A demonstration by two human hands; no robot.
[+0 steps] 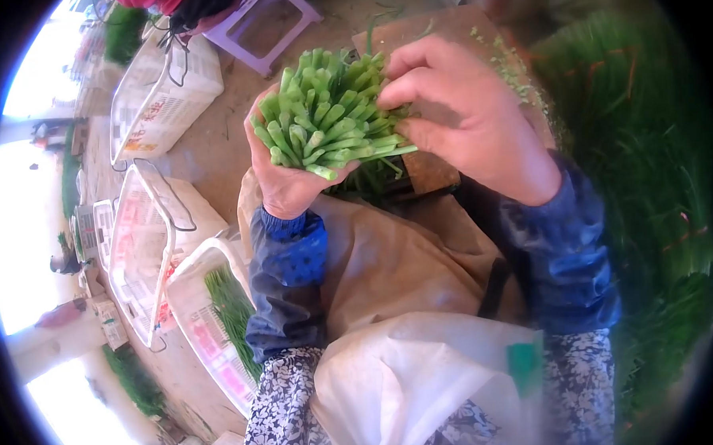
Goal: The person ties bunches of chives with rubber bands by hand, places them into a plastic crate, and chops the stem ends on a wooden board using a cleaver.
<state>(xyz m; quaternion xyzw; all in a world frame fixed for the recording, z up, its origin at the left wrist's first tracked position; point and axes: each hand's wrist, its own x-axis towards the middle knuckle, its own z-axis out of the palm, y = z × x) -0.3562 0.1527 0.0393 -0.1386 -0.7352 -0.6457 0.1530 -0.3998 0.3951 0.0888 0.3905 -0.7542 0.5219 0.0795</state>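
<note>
A thick bundle of green chive-like stalks [328, 116] rests in my left hand [283, 174], which is wrapped round its left and lower side. The pale cut ends point up toward me, at uneven heights. My right hand [463, 110] is at the bundle's right edge, with fingers bent and thumb and fingertips against the outer stalks there. Whether it pinches a single stalk is hard to make out. The lower length of the bundle is hidden behind the hands and the cut ends.
White plastic baskets [199, 78] with wire handles stand along the left; the nearest basket [186, 289] holds long green stalks [231, 307]. A large heap of greens [650, 210] fills the right. A purple stool [266, 63] and a person's dark-and-pink clothing [196, 7] are at the top.
</note>
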